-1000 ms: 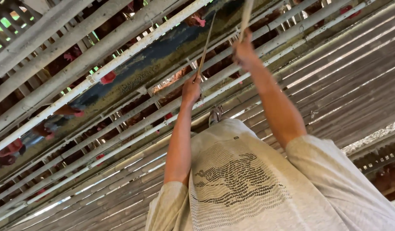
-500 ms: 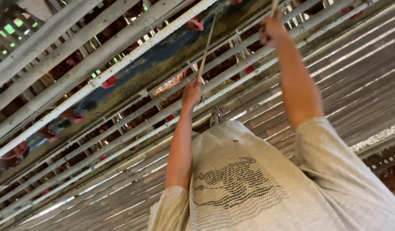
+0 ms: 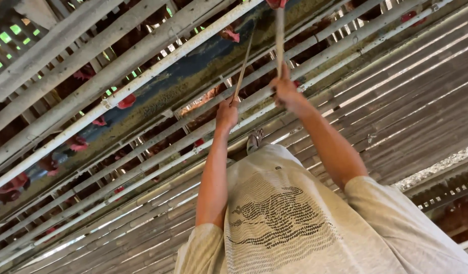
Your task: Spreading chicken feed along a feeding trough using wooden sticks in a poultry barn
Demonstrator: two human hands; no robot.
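We see: right hand [image 3: 287, 94] closed round thick pale wooden stick [image 3: 279, 38], axis near vertical, upper centre | left hand [image 3: 227, 112] just left, gripping thin pale wooden stick [image 3: 244, 63], leaning up-right | grey cage rails [image 3: 142, 76] behind.

Pale beige short-sleeved T-shirt [image 3: 315, 228], dark wavy-line print mid-chest; sleeves end above elbows; forearms bare.

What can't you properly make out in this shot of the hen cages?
Head view, the only one:
- Top end of the right stick, gripped by the right hand: cut off by the upper edge.
- Fingers of the left hand around the left stick: too small and blurred to count.
- Hens: mostly hidden behind cage bars.
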